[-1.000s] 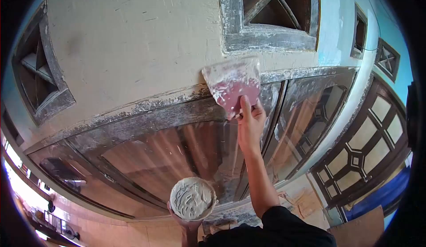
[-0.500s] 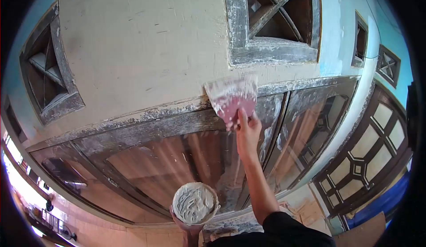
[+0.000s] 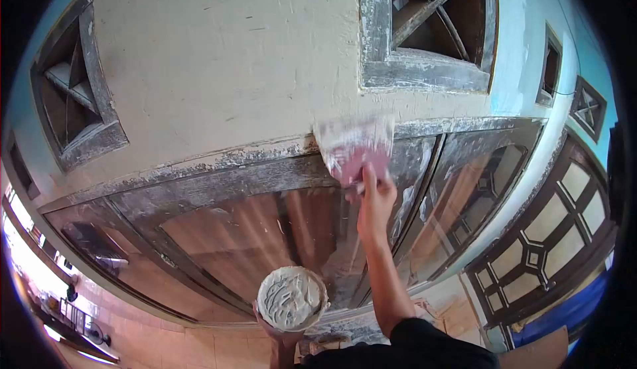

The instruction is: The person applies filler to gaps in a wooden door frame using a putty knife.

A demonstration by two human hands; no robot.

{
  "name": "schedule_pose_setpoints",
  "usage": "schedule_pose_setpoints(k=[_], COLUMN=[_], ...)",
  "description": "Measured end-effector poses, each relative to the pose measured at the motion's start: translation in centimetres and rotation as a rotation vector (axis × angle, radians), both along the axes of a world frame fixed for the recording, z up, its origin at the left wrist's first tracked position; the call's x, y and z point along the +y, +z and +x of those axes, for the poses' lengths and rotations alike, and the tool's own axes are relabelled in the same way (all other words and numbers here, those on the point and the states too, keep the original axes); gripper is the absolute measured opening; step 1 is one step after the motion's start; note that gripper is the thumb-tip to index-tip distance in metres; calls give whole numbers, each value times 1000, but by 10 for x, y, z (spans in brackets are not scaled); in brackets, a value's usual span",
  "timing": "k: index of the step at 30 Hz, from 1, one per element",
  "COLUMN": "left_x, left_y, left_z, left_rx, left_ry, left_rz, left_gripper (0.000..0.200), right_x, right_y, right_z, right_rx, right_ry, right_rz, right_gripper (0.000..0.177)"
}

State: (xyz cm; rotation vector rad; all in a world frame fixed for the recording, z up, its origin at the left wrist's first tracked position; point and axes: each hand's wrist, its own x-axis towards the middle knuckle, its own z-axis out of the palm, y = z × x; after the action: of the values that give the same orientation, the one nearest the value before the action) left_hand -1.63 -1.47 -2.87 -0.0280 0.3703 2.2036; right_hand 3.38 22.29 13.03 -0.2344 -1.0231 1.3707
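My right hand [image 3: 377,200] grips a wide red putty knife [image 3: 361,156], its blade smeared with pale filler. The blade's far edge meets the wall [image 3: 219,70] just above the window frame's top rail [image 3: 259,176], and it is slightly blurred. Low in the view, my left hand [image 3: 282,334] is wrapped round the underside of a round tub [image 3: 324,296] of greyish-white putty [image 3: 290,297]. The putty's surface is ridged. Part of the left hand is hidden beneath the tub.
Above right is a vent opening with crossed bars [image 3: 434,10]; another vent [image 3: 73,97] is at left. Glass panes [image 3: 232,256] lie below the rail. A dark panelled door [image 3: 541,243] stands at right, near a blue object [image 3: 564,309]. Tiled floor [image 3: 159,349] shows below.
The view has shifted a little, so the wall and vents sit slightly differently. The putty knife and right hand appear slightly further right and lower. The tub stays in my left hand.
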Motion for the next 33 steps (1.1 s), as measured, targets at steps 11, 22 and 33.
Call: schedule_pose_setpoints(k=[11, 22, 33], left_x=[-6, -10, -5], left_y=[-1, -9, -12], left_z=[-3, -3, -2], left_rx=[-39, 93, 73], left_ry=[-35, -1, -10], left_rz=[65, -21, -35], left_gripper=[73, 73, 72], right_x=[-1, -8, -4], right_y=[36, 28, -16], right_z=[3, 29, 39], right_rx=[88, 66, 61], right_ry=[4, -67, 19], right_rz=[43, 26, -104], right_gripper=[18, 14, 17])
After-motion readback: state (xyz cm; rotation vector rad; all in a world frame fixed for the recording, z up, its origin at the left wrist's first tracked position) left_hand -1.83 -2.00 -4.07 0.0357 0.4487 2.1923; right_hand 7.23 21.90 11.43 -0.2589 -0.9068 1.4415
